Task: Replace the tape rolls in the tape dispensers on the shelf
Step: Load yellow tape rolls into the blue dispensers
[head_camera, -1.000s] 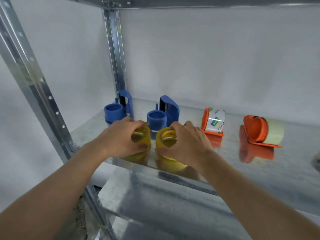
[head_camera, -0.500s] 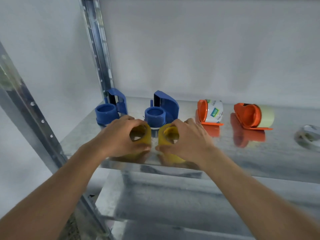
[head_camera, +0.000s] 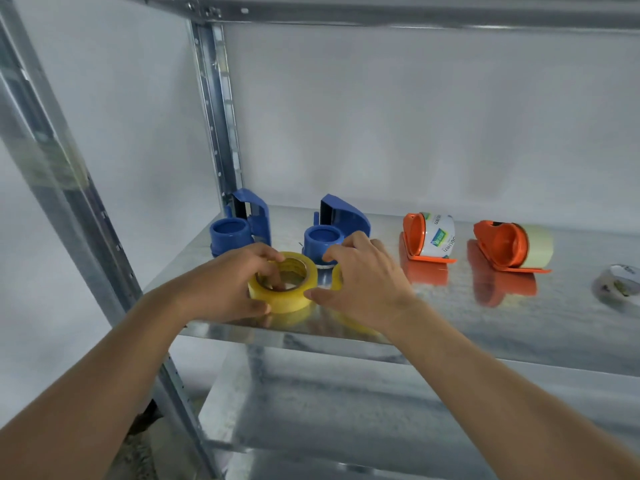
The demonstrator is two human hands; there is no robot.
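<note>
Yellow tape roll [head_camera: 283,282] lies flat near the front edge of the metal shelf [head_camera: 485,320], pinched by left hand [head_camera: 227,285], fingers in its core, thumb on the outer wall. Second yellow roll [head_camera: 336,279] is mostly hidden under right hand [head_camera: 363,282], fingers curled over it. Two empty blue dispensers [head_camera: 239,225] [head_camera: 337,230] just behind; two loaded orange dispensers [head_camera: 427,237] [head_camera: 510,245] to the right.

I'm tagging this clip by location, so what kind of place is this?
Likely a storeroom or workshop: a bare galvanised metal shelf with perforated uprights against a plain white wall, holding blue and orange tape dispensers.
</note>
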